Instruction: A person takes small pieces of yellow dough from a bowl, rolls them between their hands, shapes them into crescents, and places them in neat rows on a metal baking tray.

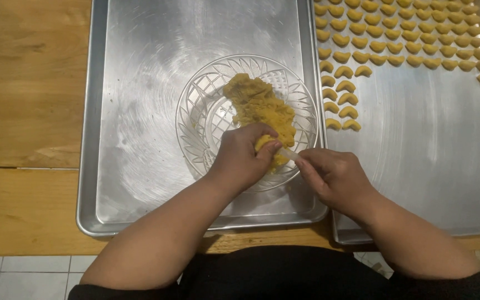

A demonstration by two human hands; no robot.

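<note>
Left hand (pixel 244 157) pinches a yellow crumbly dough lump (pixel 266 145) over the cut-glass bowl (pixel 206 111), which sits on a brushed-metal tray (pixel 140 44). Right hand (pixel 331 175) grips a small clear plastic tool (pixel 288 154), tip touching the dough. Crescent pieces (pixel 406 33) line the right tray (pixel 429 155).

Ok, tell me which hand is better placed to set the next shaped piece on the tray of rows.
Right, probably. The right hand sits at the edge of the tray of rows, near the crescent pieces. The left hand is over the glass bowl, its grip on the yellow dough.
</note>
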